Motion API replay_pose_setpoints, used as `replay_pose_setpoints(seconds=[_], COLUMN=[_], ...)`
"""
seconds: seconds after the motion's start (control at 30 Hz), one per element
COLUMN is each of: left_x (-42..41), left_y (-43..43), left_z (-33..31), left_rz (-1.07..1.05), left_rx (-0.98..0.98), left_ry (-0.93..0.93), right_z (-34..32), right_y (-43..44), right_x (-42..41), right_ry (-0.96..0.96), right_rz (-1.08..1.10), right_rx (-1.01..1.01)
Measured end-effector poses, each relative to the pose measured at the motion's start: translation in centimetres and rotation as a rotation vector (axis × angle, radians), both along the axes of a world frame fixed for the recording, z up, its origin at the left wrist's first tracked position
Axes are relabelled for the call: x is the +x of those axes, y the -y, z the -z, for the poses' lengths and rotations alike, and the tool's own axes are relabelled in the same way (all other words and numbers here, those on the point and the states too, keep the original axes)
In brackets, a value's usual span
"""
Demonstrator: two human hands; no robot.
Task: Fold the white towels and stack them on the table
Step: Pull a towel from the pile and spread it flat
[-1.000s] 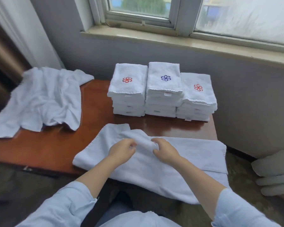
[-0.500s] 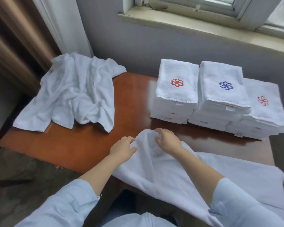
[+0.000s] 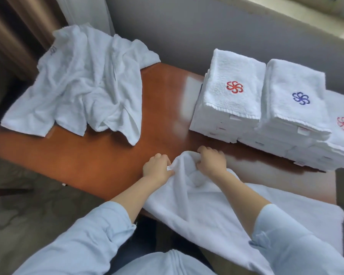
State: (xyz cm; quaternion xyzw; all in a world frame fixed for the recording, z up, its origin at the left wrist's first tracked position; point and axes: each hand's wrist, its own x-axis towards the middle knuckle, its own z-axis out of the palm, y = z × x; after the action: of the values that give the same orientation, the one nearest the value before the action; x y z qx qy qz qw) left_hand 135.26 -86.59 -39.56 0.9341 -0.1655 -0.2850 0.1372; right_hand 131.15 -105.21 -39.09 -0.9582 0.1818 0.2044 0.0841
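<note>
A white towel (image 3: 205, 207) lies over the near edge of the brown table (image 3: 111, 161) and hangs toward me. My left hand (image 3: 157, 168) pinches its upper edge on the left. My right hand (image 3: 212, 159) grips the same bunched edge a little to the right. Three stacks of folded white towels stand at the back right: one with a red flower (image 3: 229, 96), one with a blue flower (image 3: 295, 98), one with a red flower (image 3: 342, 126) at the frame's right edge. A loose heap of unfolded white towels (image 3: 81, 84) covers the table's far left.
A grey wall (image 3: 187, 26) and window sill run behind the table. A curtain (image 3: 18, 30) hangs at the far left. Bare tabletop shows between the heap and the stacks. Patterned floor (image 3: 28, 205) lies below the table's near edge.
Both hands have pulled the towel's gathered edge leftward and up along the table. The view has swung left and down, so the heap sits more central and the window is out of frame.
</note>
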Motion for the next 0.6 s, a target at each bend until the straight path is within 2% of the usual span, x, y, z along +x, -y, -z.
replay_pose_setpoints(seconds=[0.1, 0.23, 0.37, 0.5, 0.6], left_x=[-0.9, -0.5, 0.9, 2.1, 3.2], left_y=[-0.5, -2.2, -3.7, -4.6, -5.1], left_z=[-0.8, -3.4, -6.3, -7.8, -7.9], left_rz=[-0.083, -0.245, -0.357, -0.372, -0.355], left_rx=[-0.029, -0.152, -0.182, -0.183, -0.164], left_ry=[-0.030, -0.008, 0.098, 0.170, 0.184], right_z=[-1.4, -5.5, -10.5, -13.6, -14.2], right_y=[0.5, 0.8, 0.0, -1.4, -3.0], right_x=[0.2, 1.6, 5.0, 7.7, 8.9], right_ry=[0.061, 0.365, 0.555, 0.553, 0.464], right_rz=[-0.078, -0.147, -0.274, -0.285, -0.167], right_rx=[0.044, 0.128, 0.054, 0.020, 0.107])
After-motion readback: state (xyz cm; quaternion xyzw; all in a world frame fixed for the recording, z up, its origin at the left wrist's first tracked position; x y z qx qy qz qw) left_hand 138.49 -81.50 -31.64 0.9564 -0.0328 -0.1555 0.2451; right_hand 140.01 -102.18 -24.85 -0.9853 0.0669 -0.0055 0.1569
